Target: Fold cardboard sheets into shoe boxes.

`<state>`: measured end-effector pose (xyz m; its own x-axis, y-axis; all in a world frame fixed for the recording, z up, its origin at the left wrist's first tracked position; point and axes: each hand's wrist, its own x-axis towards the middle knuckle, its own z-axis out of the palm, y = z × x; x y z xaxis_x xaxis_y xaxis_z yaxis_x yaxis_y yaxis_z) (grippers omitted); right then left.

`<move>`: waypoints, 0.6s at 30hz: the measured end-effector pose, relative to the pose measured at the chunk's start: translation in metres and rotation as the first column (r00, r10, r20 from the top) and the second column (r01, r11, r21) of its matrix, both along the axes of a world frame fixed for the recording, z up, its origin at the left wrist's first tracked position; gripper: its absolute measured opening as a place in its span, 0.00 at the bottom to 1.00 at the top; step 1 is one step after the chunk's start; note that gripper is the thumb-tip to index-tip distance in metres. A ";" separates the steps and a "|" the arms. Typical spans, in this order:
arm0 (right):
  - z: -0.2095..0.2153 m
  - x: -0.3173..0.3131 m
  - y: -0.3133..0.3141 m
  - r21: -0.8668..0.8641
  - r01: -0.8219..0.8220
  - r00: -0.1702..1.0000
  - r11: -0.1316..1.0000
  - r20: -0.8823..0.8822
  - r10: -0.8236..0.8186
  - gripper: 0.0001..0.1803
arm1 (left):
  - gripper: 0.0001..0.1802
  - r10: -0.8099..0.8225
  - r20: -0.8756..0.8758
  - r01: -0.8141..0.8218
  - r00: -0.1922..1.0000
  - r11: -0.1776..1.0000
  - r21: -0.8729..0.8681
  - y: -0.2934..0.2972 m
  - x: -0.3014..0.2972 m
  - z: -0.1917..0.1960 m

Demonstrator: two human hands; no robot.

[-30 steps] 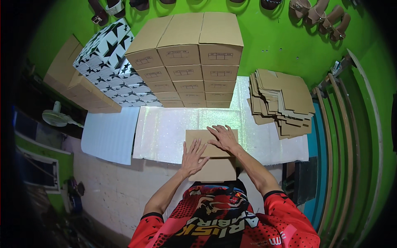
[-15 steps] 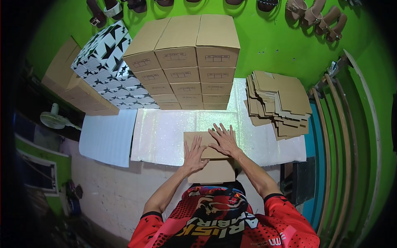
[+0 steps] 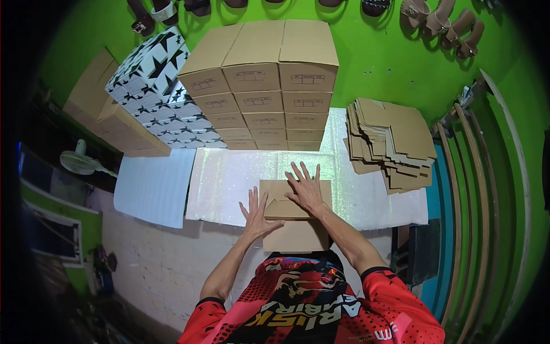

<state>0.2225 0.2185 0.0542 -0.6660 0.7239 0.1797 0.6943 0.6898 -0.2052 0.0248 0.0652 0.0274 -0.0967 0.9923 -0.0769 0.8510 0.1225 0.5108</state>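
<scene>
Pretty sure this is a small workshop, shoe-packing kind of place. Sandals [image 3: 440, 16] hang along a bright green wall [image 3: 378, 54], brown boxes [image 3: 252, 77] are stacked on the tabletop [image 3: 226, 180] beside star-print ones [image 3: 150, 71], and there's a messy pile of flat cardboard [image 3: 411, 129] on the right. Plain fan [image 3: 80, 163] off to the left too.

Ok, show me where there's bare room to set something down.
Bare: the shiny white cover between the pale blue sheet and the cardboard piece; also the strip between that piece and the flattened cardboard pile. The sheet's front is bare too. Crowded: the back left, with brown boxes beside star-patterned boxes.
</scene>
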 end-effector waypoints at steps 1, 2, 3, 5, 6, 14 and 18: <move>0.002 -0.002 -0.001 0.003 -0.010 1.000 1.000 -0.001 0.010 0.46 | 0.76 0.010 -0.001 -0.010 1.000 1.000 0.003 -0.004 -0.001 -0.003; 0.004 -0.002 -0.002 0.026 -0.024 1.000 0.999 0.008 0.023 0.48 | 0.76 0.030 0.016 -0.030 0.999 1.000 -0.008 -0.007 -0.001 -0.007; 0.006 -0.005 -0.003 0.049 -0.037 0.999 0.998 0.018 0.036 0.49 | 0.75 0.050 0.034 -0.049 0.998 0.999 -0.018 -0.010 -0.001 -0.010; 0.005 -0.005 -0.003 0.063 -0.057 0.998 0.996 0.036 0.054 0.50 | 0.71 0.049 0.034 -0.049 0.998 0.999 0.015 -0.013 0.003 -0.009; 0.005 -0.006 -0.002 0.074 -0.076 0.996 0.994 0.053 0.072 0.51 | 0.67 0.047 0.032 -0.048 0.998 0.998 0.045 -0.013 0.005 -0.008; 0.010 -0.009 0.008 0.024 -0.042 0.999 0.999 0.000 0.042 0.52 | 0.48 -0.216 -0.155 0.240 0.964 0.957 0.160 0.017 0.053 0.016; 0.003 -0.006 0.010 0.041 -0.046 0.997 0.998 0.056 0.043 0.53 | 0.49 -0.216 -0.147 0.226 0.965 0.972 0.062 0.031 0.062 0.009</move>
<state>0.2168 0.2289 0.0573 -0.7073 0.6858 0.1714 0.6721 0.7276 -0.1375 0.0867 0.0957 0.0367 0.1214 0.9926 -0.0003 0.9154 -0.1119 0.3867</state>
